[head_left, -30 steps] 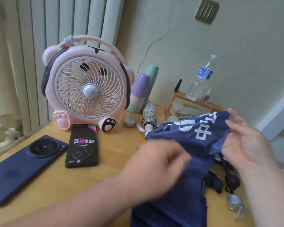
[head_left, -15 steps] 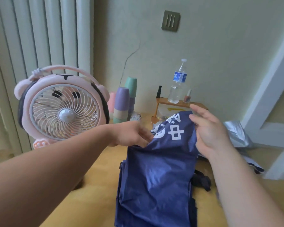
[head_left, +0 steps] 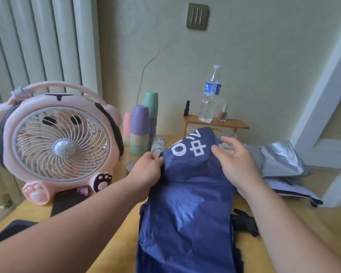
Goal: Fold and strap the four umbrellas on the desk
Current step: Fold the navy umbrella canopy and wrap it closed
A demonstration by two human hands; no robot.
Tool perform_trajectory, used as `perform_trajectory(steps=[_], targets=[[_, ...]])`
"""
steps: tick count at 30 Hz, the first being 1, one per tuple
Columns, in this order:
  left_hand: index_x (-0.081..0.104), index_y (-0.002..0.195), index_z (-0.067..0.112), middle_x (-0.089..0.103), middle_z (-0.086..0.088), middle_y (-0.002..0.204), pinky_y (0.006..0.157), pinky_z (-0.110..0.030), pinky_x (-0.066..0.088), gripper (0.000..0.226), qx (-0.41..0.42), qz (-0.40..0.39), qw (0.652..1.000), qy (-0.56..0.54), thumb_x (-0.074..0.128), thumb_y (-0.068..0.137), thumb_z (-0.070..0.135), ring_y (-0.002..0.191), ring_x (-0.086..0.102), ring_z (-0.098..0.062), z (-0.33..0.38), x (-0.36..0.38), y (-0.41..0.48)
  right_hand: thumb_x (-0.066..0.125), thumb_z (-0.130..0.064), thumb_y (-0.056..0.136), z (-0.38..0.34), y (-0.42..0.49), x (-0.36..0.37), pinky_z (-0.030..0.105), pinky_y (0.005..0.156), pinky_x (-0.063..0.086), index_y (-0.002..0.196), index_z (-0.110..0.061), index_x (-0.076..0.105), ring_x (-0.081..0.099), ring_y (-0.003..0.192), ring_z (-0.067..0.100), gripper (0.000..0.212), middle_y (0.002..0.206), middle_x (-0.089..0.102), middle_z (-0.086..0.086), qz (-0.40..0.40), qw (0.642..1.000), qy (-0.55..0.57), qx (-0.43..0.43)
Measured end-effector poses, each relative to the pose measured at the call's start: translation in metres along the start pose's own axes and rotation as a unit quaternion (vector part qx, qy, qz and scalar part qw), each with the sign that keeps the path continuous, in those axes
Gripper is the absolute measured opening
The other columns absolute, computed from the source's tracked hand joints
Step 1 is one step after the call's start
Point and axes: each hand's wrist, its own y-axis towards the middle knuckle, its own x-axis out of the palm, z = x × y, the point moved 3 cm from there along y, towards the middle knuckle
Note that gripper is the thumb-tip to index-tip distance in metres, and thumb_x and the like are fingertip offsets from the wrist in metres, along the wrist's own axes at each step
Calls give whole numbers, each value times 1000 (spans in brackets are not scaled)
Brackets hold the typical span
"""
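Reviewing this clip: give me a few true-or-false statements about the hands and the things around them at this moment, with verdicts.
1. The left hand pinches the navy umbrella by the left edge of its fabric. True.
2. The water bottle lies on its side. False: it stands upright on the small wooden shelf.
3. A silver umbrella lies beyond the right hand. True.
4. The right hand grips the handle of the pink fan. False: its fingers are straight, at the navy umbrella.
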Motion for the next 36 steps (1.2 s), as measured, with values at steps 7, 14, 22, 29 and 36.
perform_trajectory(steps=[7, 14, 22, 29, 36], targets=[[49, 95, 15, 58, -3, 82, 64, -34, 36, 15, 73, 41, 987, 138, 48, 104, 26, 70, 47, -14, 2, 1, 5, 68, -45, 94, 27, -29, -1, 26, 94, 41, 146, -39, 42, 51, 122, 4, 58, 129, 52, -25, -91, 969, -227, -26], [67, 103, 10, 71, -12, 96, 88, -40, 56, 18, -46, -142, 987, -54, 71, 95, 24, 86, 66, -25, 1, 3, 8, 70, -59, 87, 50, -36, -5, 36, 93, 50, 146, -57, 21, 56, 127, 16, 76, 135, 60, -13, -89, 958, -271, -27], [69, 93, 16, 61, 0, 92, 75, -33, 44, 51, 19, -84, 979, 185, 45, 101, 59, 83, 55, -22, 21, 1, 5, 60, -84, 75, 48, -43, 0, 40, 84, 54, 148, -43, 26, 62, 110, 25, 90, 122, 65, -1, -90, 908, -406, -56], [30, 155, 13, 51, -12, 141, 99, -48, 43, 109, 325, -9, 803, 499, 37, 78, 90, 124, 52, -37, -10, 2, -47, 69, -90, 57, 41, -54, -5, 44, 88, 55, 147, -44, 21, 61, 115, 28, 112, 134, 60, -3, -130, 900, -416, -15], [11, 162, 17, 29, -21, 161, 109, -53, 40, 142, 342, -29, 780, 524, 40, 53, 103, 142, 40, -42, -35, -1, -65, 72, -90, 51, 30, -68, -3, 40, 78, 54, 155, -43, 4, 62, 111, 31, 133, 133, 61, 1, -178, 874, -451, -33]])
